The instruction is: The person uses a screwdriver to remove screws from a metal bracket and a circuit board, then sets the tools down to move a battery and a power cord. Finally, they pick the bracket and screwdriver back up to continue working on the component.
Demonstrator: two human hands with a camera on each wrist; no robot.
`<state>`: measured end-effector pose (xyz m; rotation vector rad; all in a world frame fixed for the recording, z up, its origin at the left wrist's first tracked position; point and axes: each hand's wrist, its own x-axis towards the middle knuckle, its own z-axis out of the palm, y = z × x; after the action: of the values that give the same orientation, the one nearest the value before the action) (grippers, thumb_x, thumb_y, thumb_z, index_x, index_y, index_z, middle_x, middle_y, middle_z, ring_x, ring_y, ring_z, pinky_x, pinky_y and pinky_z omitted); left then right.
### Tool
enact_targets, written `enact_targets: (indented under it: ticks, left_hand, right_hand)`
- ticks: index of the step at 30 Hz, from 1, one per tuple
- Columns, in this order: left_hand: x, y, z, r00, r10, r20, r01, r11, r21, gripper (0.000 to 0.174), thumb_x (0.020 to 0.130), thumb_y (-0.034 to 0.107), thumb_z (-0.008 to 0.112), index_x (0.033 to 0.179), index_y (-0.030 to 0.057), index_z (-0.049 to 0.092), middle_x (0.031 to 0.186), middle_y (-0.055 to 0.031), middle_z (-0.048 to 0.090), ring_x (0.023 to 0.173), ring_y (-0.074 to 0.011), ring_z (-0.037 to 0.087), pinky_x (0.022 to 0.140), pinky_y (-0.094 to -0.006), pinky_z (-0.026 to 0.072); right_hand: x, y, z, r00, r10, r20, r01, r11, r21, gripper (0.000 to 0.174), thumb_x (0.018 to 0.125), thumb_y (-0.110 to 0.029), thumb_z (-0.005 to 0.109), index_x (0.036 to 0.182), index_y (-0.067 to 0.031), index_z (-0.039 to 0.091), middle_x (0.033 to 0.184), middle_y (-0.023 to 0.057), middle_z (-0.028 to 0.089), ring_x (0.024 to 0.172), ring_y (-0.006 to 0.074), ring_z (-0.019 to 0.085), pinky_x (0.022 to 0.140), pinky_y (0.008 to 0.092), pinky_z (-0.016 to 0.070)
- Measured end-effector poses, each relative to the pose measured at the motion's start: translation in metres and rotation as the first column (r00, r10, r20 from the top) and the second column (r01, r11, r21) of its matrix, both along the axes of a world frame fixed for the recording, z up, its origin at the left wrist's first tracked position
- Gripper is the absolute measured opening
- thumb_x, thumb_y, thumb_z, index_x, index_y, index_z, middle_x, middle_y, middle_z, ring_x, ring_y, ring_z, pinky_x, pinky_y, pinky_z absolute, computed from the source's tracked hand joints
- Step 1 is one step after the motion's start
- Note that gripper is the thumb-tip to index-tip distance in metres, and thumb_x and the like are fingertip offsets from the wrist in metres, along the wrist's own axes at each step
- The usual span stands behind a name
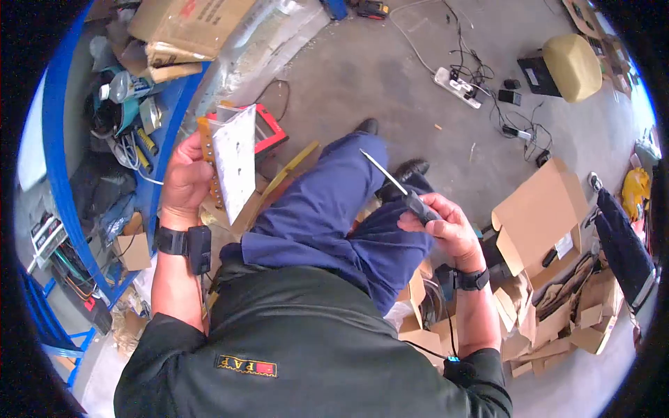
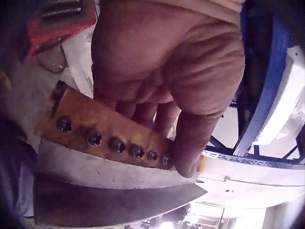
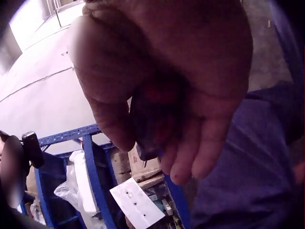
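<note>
My left hand (image 1: 187,177) (image 2: 167,62) grips an orange bar (image 1: 207,160) (image 2: 109,131) with several screws along it, thumb on the screw side. A metal plate (image 1: 237,164) (image 2: 119,198) is joined to the bar; its pale face with a few dark holes shows in the right wrist view (image 3: 136,202). A screwdriver (image 1: 418,206) lies in my right hand (image 1: 449,226) (image 3: 167,90), its shaft pointing up and left toward the plate, apart from it. The right wrist view shows its dark handle (image 3: 147,124) partly hidden by the fingers.
Blue shelving (image 1: 80,230) with bottles and cables stands at the left. A red case (image 1: 270,131) is on the floor behind the plate. A power strip (image 1: 456,88) with cables lies ahead. Open cardboard boxes (image 1: 540,216) fill the right, near another person's leg (image 1: 620,237).
</note>
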<state>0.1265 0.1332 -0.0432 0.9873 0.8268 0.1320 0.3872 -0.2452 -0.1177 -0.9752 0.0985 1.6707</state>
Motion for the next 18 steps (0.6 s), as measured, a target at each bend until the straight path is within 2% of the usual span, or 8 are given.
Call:
enact_targets:
  ticks: [1, 4, 6, 8, 9, 11, 18]
  left_hand:
    - [0.006, 0.0, 0.006, 1.0, -0.006, -0.026, 0.006, 1.0, 0.015, 0.064, 0.064, 0.003, 0.058, 0.128, -0.0029, 0.058, 0.119, -0.0091, 0.068, 0.106, -0.0197, 0.066, 0.097, -0.0313, 0.0491]
    - [0.023, -0.001, 0.023, 0.999, -0.006, -0.035, 0.007, 1.0, 0.027, 0.063, 0.064, 0.003, 0.058, 0.127, -0.0037, 0.059, 0.118, -0.0092, 0.068, 0.105, -0.0194, 0.066, 0.096, -0.0311, 0.0494]
    - [0.037, -0.002, 0.038, 1.0, -0.002, -0.025, 0.003, 1.0, 0.022, 0.062, 0.066, 0.005, 0.062, 0.127, -0.004, 0.058, 0.117, -0.009, 0.068, 0.105, -0.0194, 0.066, 0.096, -0.0314, 0.0498]
    - [0.045, -0.003, 0.053, 1.0, 0.009, 0.021, -0.01, 1.0, 0.017, 0.062, 0.069, 0.011, 0.072, 0.128, -0.0034, 0.057, 0.117, -0.0086, 0.069, 0.104, -0.0193, 0.067, 0.095, -0.0312, 0.0503]
    - [0.047, -0.001, 0.06, 1.0, 0.008, 0.022, -0.008, 1.0, 0.013, 0.062, 0.069, 0.011, 0.072, 0.128, -0.0034, 0.057, 0.117, -0.0086, 0.069, 0.104, -0.0193, 0.067, 0.095, -0.0312, 0.0503]
    - [0.05, 0.003, 0.071, 1.0, 0.014, 0.028, -0.015, 1.0, 0.018, 0.068, 0.069, 0.02, 0.083, 0.128, -0.0024, 0.057, 0.117, -0.0086, 0.069, 0.105, -0.0193, 0.067, 0.094, -0.0318, 0.0509]
    - [0.068, 0.008, 0.112, 0.998, 0.035, 0.042, -0.038, 0.997, 0.065, 0.069, 0.07, 0.024, 0.086, 0.127, -0.0014, 0.058, 0.116, -0.0094, 0.069, 0.102, -0.0208, 0.068, 0.092, -0.0337, 0.0531]
  right_hand:
    - [0.006, -0.003, 0.004, 1.0, -0.023, -0.012, 0.023, 1.0, -0.013, 0.055, 0.076, -0.015, 0.07, 0.125, 0.0021, 0.054, 0.112, 0.0158, 0.067, 0.106, 0.0284, 0.067, 0.102, 0.0414, 0.0491]
    - [0.026, -0.009, 0.024, 0.993, -0.116, -0.02, 0.115, 0.992, -0.053, 0.053, 0.075, -0.012, 0.067, 0.125, 0.0019, 0.054, 0.113, 0.0165, 0.067, 0.106, 0.0286, 0.067, 0.101, 0.0433, 0.0491]
    - [0.04, -0.014, 0.039, 0.99, -0.138, -0.018, 0.137, 0.989, -0.058, 0.052, 0.076, -0.01, 0.066, 0.125, 0.0021, 0.053, 0.114, 0.0174, 0.067, 0.106, 0.0296, 0.067, 0.101, 0.0448, 0.0489]
    - [0.051, -0.016, 0.055, 0.984, -0.177, 0.001, 0.176, 0.981, -0.08, 0.051, 0.077, -0.01, 0.064, 0.125, 0.0025, 0.052, 0.115, 0.0183, 0.066, 0.106, 0.0305, 0.067, 0.102, 0.0453, 0.0488]
    - [0.058, -0.02, 0.059, 0.984, -0.173, 0.03, 0.175, 0.982, -0.065, 0.051, 0.079, -0.011, 0.063, 0.126, 0.0031, 0.052, 0.115, 0.0192, 0.066, 0.107, 0.0318, 0.066, 0.101, 0.0457, 0.0487]
    - [0.072, -0.027, 0.07, 0.978, -0.201, 0.054, 0.204, 0.977, -0.065, 0.052, 0.079, -0.012, 0.063, 0.127, 0.0035, 0.051, 0.116, 0.0206, 0.066, 0.106, 0.033, 0.067, 0.101, 0.0457, 0.0489]
    - [0.105, -0.041, 0.115, 0.955, -0.275, 0.108, 0.28, 0.959, -0.04, 0.05, 0.081, -0.011, 0.061, 0.127, 0.0038, 0.049, 0.115, 0.024, 0.065, 0.106, 0.0354, 0.067, 0.1, 0.0443, 0.0501]
